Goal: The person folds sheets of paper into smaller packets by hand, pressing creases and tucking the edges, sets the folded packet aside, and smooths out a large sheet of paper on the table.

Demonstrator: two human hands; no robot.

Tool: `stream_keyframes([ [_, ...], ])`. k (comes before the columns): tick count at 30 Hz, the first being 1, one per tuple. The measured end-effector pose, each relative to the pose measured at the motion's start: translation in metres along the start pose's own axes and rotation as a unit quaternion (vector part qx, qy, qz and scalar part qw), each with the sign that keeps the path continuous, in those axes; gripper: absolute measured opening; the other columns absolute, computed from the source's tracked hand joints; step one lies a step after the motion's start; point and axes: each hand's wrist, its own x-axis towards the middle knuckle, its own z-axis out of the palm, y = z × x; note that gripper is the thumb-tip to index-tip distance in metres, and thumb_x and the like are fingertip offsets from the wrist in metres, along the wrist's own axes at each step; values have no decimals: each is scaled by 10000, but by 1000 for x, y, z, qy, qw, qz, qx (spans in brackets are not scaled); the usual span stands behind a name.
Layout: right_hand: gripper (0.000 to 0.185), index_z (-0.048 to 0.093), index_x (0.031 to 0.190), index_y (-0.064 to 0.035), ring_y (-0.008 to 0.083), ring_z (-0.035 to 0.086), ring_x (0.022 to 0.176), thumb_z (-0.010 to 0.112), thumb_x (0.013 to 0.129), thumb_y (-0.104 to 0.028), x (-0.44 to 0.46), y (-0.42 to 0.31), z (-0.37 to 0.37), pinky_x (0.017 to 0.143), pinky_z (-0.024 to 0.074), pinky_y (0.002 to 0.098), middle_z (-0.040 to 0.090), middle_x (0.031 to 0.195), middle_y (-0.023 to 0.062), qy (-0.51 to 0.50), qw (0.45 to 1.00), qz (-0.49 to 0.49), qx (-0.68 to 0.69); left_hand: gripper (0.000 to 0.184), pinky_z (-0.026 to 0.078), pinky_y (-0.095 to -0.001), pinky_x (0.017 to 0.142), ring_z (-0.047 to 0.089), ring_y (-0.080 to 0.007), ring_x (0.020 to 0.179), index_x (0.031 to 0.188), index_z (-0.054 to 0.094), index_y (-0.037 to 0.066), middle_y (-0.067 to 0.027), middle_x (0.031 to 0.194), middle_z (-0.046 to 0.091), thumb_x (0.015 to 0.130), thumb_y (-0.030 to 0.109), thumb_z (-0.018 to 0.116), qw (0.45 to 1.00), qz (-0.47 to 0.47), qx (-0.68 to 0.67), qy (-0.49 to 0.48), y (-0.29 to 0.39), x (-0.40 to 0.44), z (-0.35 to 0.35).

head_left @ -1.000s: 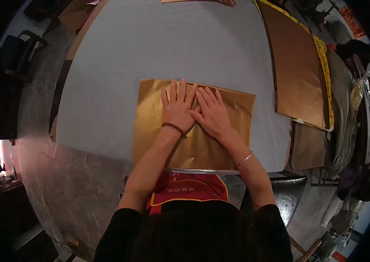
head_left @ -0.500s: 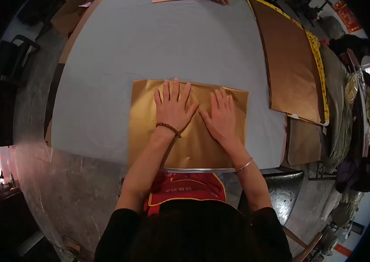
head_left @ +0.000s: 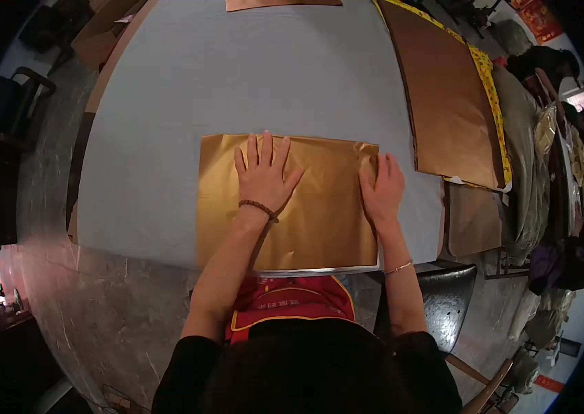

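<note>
A gold, slightly creased sheet (head_left: 319,214) lies at the near edge of the grey-covered table (head_left: 257,76). My left hand (head_left: 262,183) rests flat on its upper left part, fingers spread, a beaded bracelet at the wrist. At the sheet's right edge is my right hand (head_left: 383,193), fingers stretched forward and thumb apart, touching near the top right corner. Small wrinkles show in that corner. A pale silvery strip runs along the sheet's near edge.
Brown sheets (head_left: 450,103) with yellow patterned edging lie at the table's right. A copper-coloured piece (head_left: 282,3) sits at the far edge. A black chair (head_left: 433,300) stands close on the right, and bagged items (head_left: 523,152) line the far right.
My right hand has moved right, from the middle of the gold sheet to its right edge. The left hand stays flat on the sheet. The view has shifted slightly.
</note>
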Motion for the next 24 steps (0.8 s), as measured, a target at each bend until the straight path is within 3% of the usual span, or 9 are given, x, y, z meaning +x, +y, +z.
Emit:
stream_keyframes([
  [2,464,484,1261,-27,316,475,1149,571,895,-299,1,16,0,966,370,431,484,1277,154,62,976,124,169,634,148,-589,1088,268,-363,1353,1393,426,190,-140,1457,344,865,532,510,1000,3,5,-5,0,-2,0],
  [3,416,484,1253,-18,275,555,1022,545,913,-249,6,19,-5,877,435,388,573,1142,150,60,956,148,247,633,144,-590,1088,264,-363,1356,1394,423,189,-139,1461,339,868,530,506,1000,1,3,-8,0,-2,0],
  [4,416,484,1253,-18,275,555,1022,545,913,-249,11,24,-4,877,435,388,573,1142,150,62,955,151,246,631,140,-591,1089,260,-363,1359,1395,421,188,-139,1464,334,870,529,502,1000,-1,1,-10,0,-1,0],
  [6,382,491,1233,3,229,596,870,530,920,-211,24,34,-3,789,469,339,626,928,128,-15,908,203,366,633,132,-593,1090,247,-363,1367,1396,419,186,-136,1474,323,872,533,498,1000,0,10,-14,2,-1,-1],
  [9,369,504,1217,5,169,586,778,532,925,-220,45,36,-4,731,465,297,621,805,77,-62,876,229,419,637,124,-592,1092,232,-362,1376,1400,415,187,-135,1479,316,876,540,489,1000,-12,0,-26,1,-1,-1],
  [15,323,573,1136,4,98,538,723,581,909,-226,72,31,-19,665,446,242,603,812,22,-157,805,283,497,638,104,-587,1099,212,-355,1384,1407,406,194,-132,1486,305,879,545,478,999,-15,1,-35,1,0,-1],
  [24,281,641,1047,43,132,591,799,641,836,-142,72,45,11,720,474,259,664,903,70,-120,815,239,513,637,102,-588,1098,204,-349,1388,1412,398,201,-128,1493,293,883,550,468,999,-15,-5,-41,1,-1,-3],
])
